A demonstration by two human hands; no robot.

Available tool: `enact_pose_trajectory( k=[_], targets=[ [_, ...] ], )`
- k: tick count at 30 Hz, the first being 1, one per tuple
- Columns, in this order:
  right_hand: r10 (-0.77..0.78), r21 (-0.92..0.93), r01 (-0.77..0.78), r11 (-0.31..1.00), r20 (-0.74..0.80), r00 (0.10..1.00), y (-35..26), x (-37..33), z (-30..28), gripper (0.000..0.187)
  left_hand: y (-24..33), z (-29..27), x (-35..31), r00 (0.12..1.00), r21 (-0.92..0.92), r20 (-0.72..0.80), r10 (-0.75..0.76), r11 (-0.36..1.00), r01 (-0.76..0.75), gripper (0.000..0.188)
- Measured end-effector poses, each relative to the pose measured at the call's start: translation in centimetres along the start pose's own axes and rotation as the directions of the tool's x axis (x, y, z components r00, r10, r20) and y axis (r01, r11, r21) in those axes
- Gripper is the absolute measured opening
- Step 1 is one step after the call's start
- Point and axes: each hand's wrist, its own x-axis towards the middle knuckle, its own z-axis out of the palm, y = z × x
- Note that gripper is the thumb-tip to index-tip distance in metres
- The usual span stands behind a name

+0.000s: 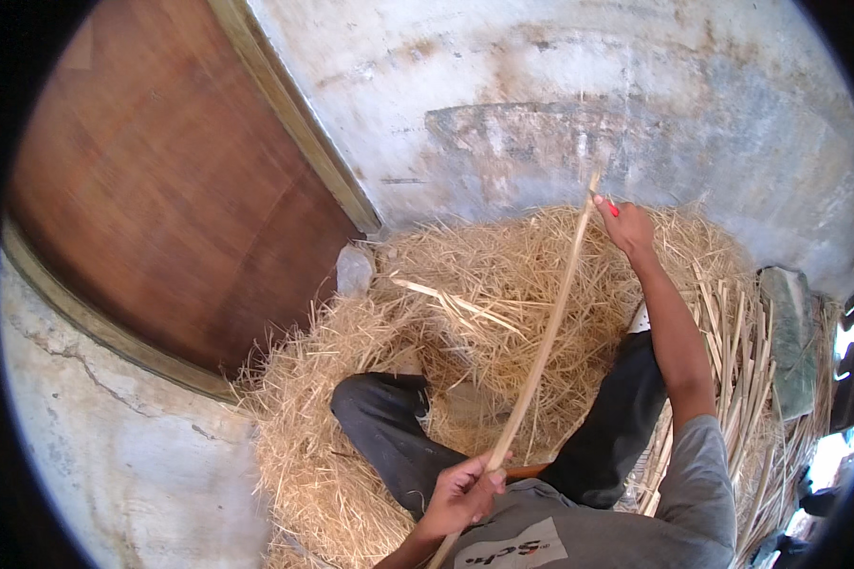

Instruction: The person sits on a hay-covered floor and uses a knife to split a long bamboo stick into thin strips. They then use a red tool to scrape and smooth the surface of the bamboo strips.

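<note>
Left hand [460, 493] grips cane strip [541, 341] base; strip slants up-right to gripping right hand [626, 226].

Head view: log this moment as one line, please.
left hand: grips cane strip near end | right hand: red-handled tool at far end | around: shavings pile

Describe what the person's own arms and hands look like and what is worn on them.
Both forearms are bare. The right arm wears a short grey sleeve ending above the elbow. The left hand and right hand have no gloves; no rings, watch or bands are visible. The left arm's sleeve is out of view.
</note>
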Motion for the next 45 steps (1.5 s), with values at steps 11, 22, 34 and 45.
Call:
enact_pose_trajectory(
  k=[11,22,34,45],
  targets=[
    [-0.756,0.201,0.730,0.654,0.206,0.621,-10.4,-17.2,-1.0,0.072,3.6,-2.6,6.5,0.954,0.002,-0.140,0.266,0.963,-0.268,0.033],
    [-0.613,0.209,0.580,0.787,0.171,0.771,-10.6,-14.1,-0.5,0.073,4.3,-2.6,7.1,0.933,0.043,-0.208,0.293,0.956,-0.291,0.037],
    [-0.516,0.085,0.509,0.856,0.150,0.843,-11.1,-11.7,0.5,0.072,3.5,-1.3,7.1,0.931,0.270,-0.200,0.305,0.931,-0.247,0.039],
    [-0.801,0.139,0.791,0.595,0.032,0.597,-11.3,-14.8,0.7,0.074,3.5,-2.1,7.2,0.961,-0.025,-0.173,0.217,0.974,-0.224,0.039]
  ],
)
